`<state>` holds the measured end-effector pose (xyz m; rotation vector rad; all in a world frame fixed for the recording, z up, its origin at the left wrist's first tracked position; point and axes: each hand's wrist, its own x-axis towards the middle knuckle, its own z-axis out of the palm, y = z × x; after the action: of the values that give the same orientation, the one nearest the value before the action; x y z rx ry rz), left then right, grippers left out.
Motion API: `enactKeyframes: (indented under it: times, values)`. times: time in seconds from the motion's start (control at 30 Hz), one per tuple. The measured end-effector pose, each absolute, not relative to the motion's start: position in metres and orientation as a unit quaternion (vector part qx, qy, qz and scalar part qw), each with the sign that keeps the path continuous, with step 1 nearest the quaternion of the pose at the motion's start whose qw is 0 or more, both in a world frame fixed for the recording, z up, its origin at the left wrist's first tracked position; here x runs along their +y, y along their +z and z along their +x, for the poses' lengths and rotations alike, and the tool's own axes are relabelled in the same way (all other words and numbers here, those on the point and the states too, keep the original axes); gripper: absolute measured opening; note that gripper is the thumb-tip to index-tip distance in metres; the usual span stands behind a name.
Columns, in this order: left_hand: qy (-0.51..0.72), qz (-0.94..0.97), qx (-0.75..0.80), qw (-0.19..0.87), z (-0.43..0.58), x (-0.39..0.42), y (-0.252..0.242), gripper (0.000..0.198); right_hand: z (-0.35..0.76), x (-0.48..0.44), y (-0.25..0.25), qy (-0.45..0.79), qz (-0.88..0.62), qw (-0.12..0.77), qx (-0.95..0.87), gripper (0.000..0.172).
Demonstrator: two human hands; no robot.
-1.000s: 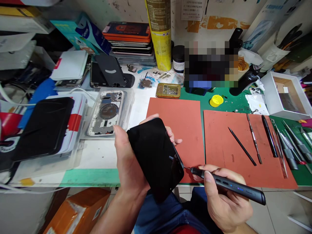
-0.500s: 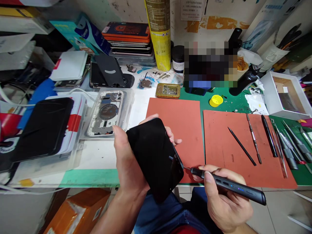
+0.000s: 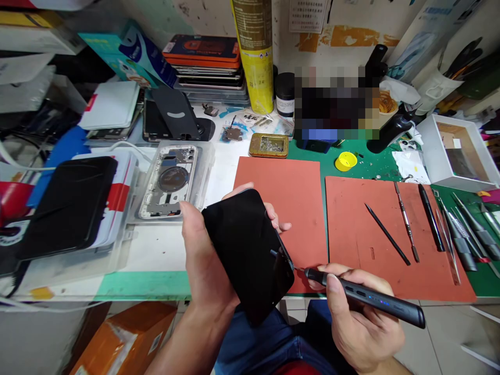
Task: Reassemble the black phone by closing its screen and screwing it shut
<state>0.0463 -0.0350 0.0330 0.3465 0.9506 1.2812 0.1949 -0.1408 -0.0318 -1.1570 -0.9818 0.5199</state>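
— While the left hand [image 3: 203, 260] clasps the black phone [image 3: 246, 250], thumb on one long edge and fingers curled round the other, what grips the tool?
— Your right hand [image 3: 359, 323], closed round the dark electric screwdriver [image 3: 367, 298]; its tip meets the phone's edge near the lower right corner, above the bench's front edge.
— Around them?
— A red mat [image 3: 289, 203] behind; a second mat [image 3: 351, 234] bearing thin tools [image 3: 386, 234]; a bare phone housing [image 3: 169, 179] to the left.
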Motion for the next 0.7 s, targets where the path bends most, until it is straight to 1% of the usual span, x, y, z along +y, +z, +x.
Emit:
enactKeyframes:
  times: [0.27,0.57,0.7]
  values:
    - [0.57,0.157,0.42,0.688,0.0449,-0.0365,0.0328,0.077,0.195,-0.1422,-0.0326,0.231,-0.527,0.689,-0.44,0.024]
    - [0.57,0.159,0.416,0.69,0.045,-0.036,0.0332,0.076,0.1962,-0.143,-0.0319,0.222,-0.533,0.678,-0.454,0.025]
    - [0.576,0.159,0.413,0.687,0.0449,-0.0362,0.0332,0.075,0.1959,-0.1415,-0.0301,0.218,-0.538,0.673,-0.459,0.024]
